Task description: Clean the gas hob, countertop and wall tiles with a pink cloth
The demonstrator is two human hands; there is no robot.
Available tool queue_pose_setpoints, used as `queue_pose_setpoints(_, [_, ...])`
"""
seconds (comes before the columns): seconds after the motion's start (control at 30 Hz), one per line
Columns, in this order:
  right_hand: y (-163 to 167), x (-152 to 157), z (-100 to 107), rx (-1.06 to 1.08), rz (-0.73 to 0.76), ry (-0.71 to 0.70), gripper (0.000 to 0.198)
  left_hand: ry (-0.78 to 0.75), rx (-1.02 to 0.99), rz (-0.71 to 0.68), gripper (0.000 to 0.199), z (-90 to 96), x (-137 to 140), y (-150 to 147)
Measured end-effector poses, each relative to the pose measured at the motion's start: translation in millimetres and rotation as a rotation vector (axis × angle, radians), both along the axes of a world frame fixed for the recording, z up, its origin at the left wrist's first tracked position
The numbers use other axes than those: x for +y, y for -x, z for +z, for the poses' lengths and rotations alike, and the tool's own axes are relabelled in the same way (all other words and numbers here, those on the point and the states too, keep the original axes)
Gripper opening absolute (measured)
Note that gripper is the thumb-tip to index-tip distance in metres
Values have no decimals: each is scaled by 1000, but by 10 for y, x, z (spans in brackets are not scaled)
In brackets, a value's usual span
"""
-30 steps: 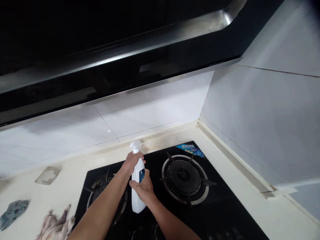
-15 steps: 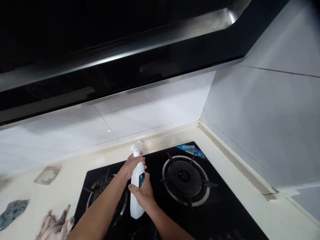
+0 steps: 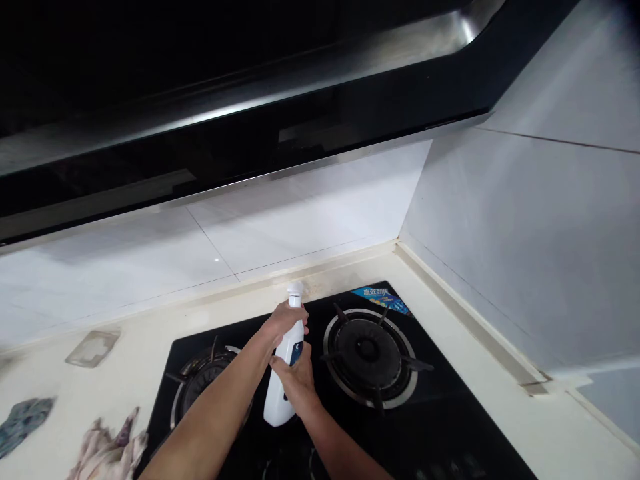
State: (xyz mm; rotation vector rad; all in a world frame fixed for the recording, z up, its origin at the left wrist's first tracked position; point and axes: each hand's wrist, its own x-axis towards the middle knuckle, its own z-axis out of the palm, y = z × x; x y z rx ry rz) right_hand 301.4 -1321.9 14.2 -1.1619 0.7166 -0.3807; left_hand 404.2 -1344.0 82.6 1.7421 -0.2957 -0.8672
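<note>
One white bottle (image 3: 281, 400) with a spray head is held by two hands over the one black hob (image 3: 440, 427), between its two large burners. Its top leans toward the back wall (image 3: 320, 227); whether the base touches the hob, I cannot tell. The left hand (image 3: 287, 320) is closed round the upper part, just below the head; the right hand (image 3: 299, 381) grips lower down, beside the one dark label, thumb across the front. The right burner (image 3: 367, 350) shows whole, the left burner (image 3: 197, 383) partly behind the left forearm. One blue sticker (image 3: 383, 298) marks the hob's back corner. On the worktop (image 3: 150, 328), to the left, lie one clear dish (image 3: 93, 349), one grey-blue cloth (image 3: 24, 421) and one pink bundle (image 3: 105, 457). One hood (image 3: 350, 123) hangs above.
</note>
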Motion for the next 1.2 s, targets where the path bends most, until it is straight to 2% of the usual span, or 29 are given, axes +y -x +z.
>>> queue_pose_setpoints(0.17, [-12,-4,-39,-21,1,-6,49,-12,-11,5,36,-36,15,-19])
queue_pose_setpoints(0.5, [14,-11,-3,-7,-13,119,53,95,13,-75,50,87,86,15])
queue_pose_setpoints(0.73, [-21,-48,-60,-24,-42,114,56,83,-21,-43,33,50,-11,25])
queue_pose_setpoints(0.83, [-18,-54,-50,-45,-45,108,55,81,-27,-22,33,44,-10,34])
queue_pose_setpoints(1.1, [47,24,63,12,88,163,53,152,-7,44,52,100,299,44])
queue_pose_setpoints(1.2, [53,96,69,24,137,164,53,154,-8,81,53,85,419,38])
